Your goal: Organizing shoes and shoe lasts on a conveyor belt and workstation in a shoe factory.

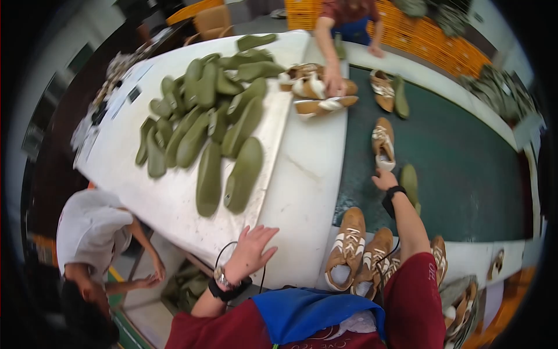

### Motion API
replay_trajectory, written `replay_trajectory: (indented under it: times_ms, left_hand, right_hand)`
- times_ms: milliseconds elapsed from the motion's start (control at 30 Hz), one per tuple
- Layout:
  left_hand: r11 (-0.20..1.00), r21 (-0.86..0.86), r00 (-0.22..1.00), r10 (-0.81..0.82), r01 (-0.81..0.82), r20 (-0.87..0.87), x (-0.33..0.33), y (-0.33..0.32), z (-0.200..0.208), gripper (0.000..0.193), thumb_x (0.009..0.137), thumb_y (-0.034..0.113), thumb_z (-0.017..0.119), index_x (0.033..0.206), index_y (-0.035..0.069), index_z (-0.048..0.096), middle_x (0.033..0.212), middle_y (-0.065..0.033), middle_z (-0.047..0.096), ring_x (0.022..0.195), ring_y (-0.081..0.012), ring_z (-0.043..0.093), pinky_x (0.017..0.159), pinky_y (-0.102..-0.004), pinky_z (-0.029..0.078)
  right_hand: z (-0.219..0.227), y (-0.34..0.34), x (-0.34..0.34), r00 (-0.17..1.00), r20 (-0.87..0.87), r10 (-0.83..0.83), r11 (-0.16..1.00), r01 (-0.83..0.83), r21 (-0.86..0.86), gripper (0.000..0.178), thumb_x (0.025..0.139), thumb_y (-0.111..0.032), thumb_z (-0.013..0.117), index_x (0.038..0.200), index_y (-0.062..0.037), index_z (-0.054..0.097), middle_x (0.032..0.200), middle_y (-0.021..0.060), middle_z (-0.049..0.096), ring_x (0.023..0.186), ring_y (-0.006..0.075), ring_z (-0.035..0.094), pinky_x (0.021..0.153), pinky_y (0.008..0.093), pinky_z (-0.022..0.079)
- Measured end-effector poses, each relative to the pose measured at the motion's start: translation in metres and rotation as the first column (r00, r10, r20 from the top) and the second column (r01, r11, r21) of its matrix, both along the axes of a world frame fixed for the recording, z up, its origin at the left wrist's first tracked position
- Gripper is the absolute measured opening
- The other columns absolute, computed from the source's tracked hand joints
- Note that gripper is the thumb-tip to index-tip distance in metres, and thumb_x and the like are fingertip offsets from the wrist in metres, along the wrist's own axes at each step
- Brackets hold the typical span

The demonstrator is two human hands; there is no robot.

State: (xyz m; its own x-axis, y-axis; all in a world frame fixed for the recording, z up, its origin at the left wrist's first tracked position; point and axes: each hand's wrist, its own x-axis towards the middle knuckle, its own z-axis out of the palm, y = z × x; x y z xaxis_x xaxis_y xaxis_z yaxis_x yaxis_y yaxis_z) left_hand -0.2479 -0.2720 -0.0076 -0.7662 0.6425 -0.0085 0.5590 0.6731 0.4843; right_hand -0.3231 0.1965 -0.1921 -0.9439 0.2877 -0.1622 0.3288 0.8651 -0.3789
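My right hand (385,179) reaches over the dark green belt and is closed at the heel end of a tan sneaker (383,139) with white stripes and laces. The sneaker's toe points away from me. A green shoe last (409,185) lies on the belt just right of that hand. My left hand (251,251) is held over the near edge of the white table (296,174), fingers spread and nothing in it. Right of it, several tan sneakers (347,247) stand close together by my body, toes pointing away.
A heap of green shoe lasts (203,93) covers much of the table's left. Across from me a person's hand (334,81) touches grouped sneakers (325,104). Another sneaker (382,90) and last (401,98) lie farther up the belt (459,163). A person in white (93,227) is at left.
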Motion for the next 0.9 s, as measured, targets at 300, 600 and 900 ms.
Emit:
replay_trajectory:
  times_ms: [300, 600, 900]
  left_hand:
    - [0.808, 0.323, 0.777, 0.576, -0.493, -0.256, -0.119, -0.072, -0.119, 0.058, 0.070, 0.014, 0.065, 0.122, 0.001, 0.042, 0.118, -0.0222, 0.049, 0.109, -0.0362, 0.047, 0.093, -0.0406, 0.037]
    - [0.920, 0.297, 0.937, 0.160, -0.255, 0.310, -0.101, -0.022, -0.130, 0.060, 0.070, 0.012, 0.064, 0.125, 0.007, 0.039, 0.105, -0.0173, 0.059, 0.097, -0.0282, 0.058, 0.083, -0.0342, 0.046]
    - [0.948, 0.299, 0.993, -0.085, 0.104, -0.077, -0.102, 0.214, -0.138, 0.073, 0.074, 0.004, 0.052, 0.137, 0.017, 0.019, 0.088, -0.0233, 0.058, 0.084, -0.0417, 0.056, 0.079, -0.0423, 0.046]
  right_hand:
    - [0.131, -0.062, 0.057, 0.971, -0.078, 0.228, 0.953, -0.239, -0.188, 0.033, 0.078, -0.019, 0.058, 0.105, -0.0010, 0.057, 0.085, 0.0181, 0.063, 0.078, 0.0304, 0.061, 0.071, 0.0354, 0.048]
    - [0.241, -0.073, 0.216, 0.967, -0.256, 0.013, 0.980, -0.063, -0.189, 0.026, 0.078, -0.011, 0.057, 0.102, -0.0009, 0.057, 0.078, 0.0136, 0.061, 0.067, 0.0271, 0.059, 0.062, 0.0328, 0.046]
    - [0.290, -0.160, 0.370, 0.885, -0.352, -0.305, 0.949, 0.314, -0.033, 0.028, 0.075, -0.003, 0.059, 0.103, -0.0005, 0.056, 0.078, 0.0146, 0.059, 0.072, 0.0288, 0.058, 0.067, 0.0328, 0.046]
